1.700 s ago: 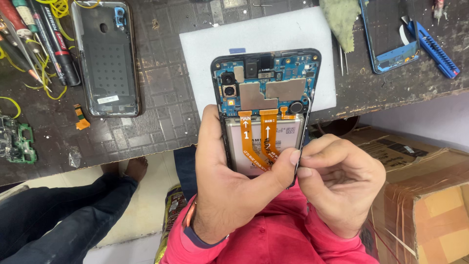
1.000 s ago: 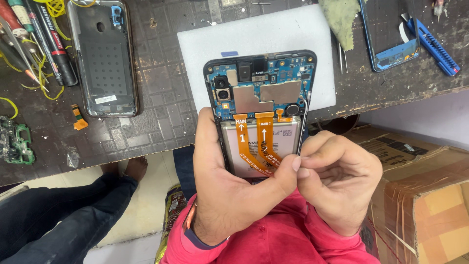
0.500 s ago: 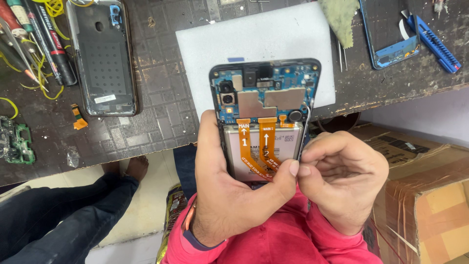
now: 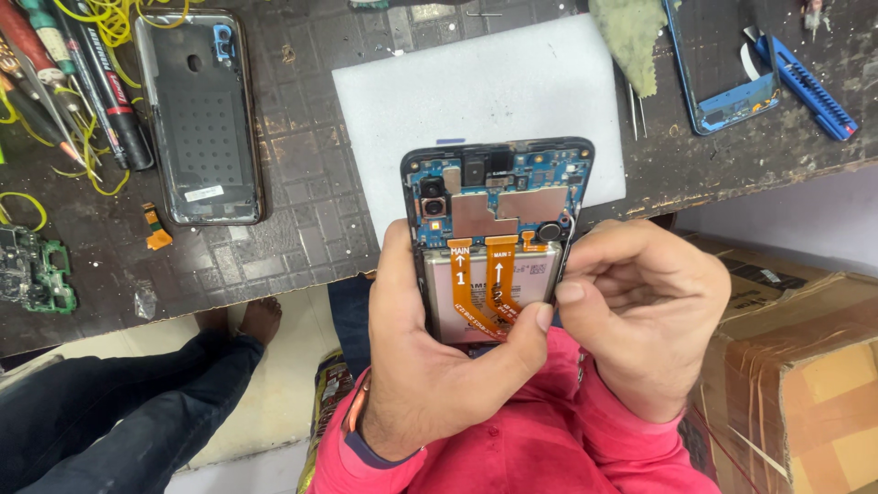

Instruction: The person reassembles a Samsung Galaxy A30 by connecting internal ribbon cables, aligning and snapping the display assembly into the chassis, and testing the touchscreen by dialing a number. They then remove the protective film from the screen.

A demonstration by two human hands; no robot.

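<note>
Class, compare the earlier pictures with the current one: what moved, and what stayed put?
The opened phone shifted slightly left, then back right, in the hands. The left hand still grips it, thumb on the orange ribbon cables; the right hand stays pinched at its edge. The back cover never moved.

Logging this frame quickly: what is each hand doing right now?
Left hand: closed around the opened black smartphone with orange ribbon cables, thumb on its lower end.
Right hand: curled, fingertips at the phone's right edge; grip cannot be told.
</note>
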